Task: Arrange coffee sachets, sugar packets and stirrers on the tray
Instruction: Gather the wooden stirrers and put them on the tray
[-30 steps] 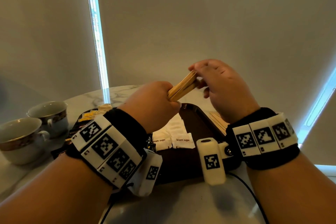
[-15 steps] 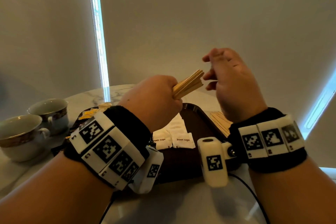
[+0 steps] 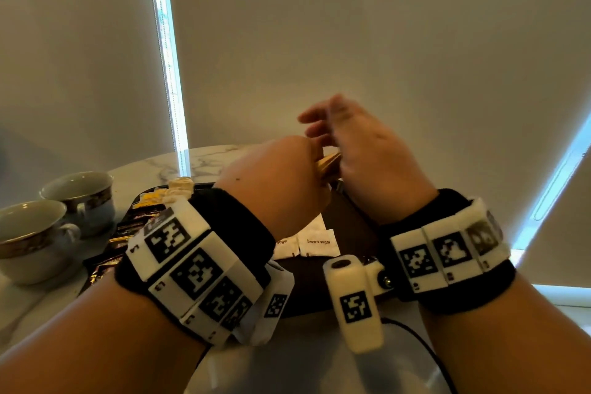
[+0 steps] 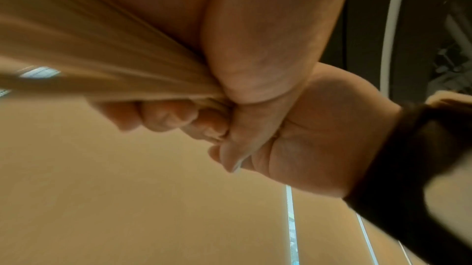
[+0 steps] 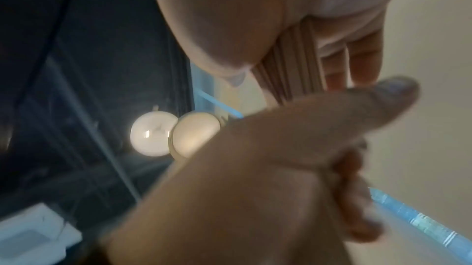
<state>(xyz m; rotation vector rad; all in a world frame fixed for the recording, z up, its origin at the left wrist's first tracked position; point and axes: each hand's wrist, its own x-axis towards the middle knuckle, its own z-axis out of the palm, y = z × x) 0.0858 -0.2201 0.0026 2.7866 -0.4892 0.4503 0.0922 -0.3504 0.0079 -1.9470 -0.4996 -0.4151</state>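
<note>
My left hand [image 3: 278, 176] grips a bundle of wooden stirrers [image 3: 327, 163] above the dark brown tray [image 3: 319, 285]; the left wrist view shows the fingers [image 4: 166, 116] curled round the sticks [image 4: 76, 47]. The right hand [image 3: 358, 153] hovers right beside the bundle's free end, its fingers [image 3: 316, 125] stretched out and blurred. The right wrist view shows its thumb [image 5: 332, 112] lying across in front of the stirrers [image 5: 293, 61]; whether it touches them I cannot tell. White brown-sugar packets [image 3: 316, 243] lie mid-tray. Dark coffee sachets [image 3: 128, 230] lie at the tray's left side.
Two gold-rimmed cups [image 3: 76, 198] [image 3: 28, 240] stand on the marble table [image 3: 198, 163] left of the tray. A black cable [image 3: 425, 349] runs over the near table edge. A plain blind hangs behind the table.
One second ago the right hand pinched the bundle's end; it let go and lifted, and now it has swung back close to the stirrers with fingers spread. The left hand has hardly moved.
</note>
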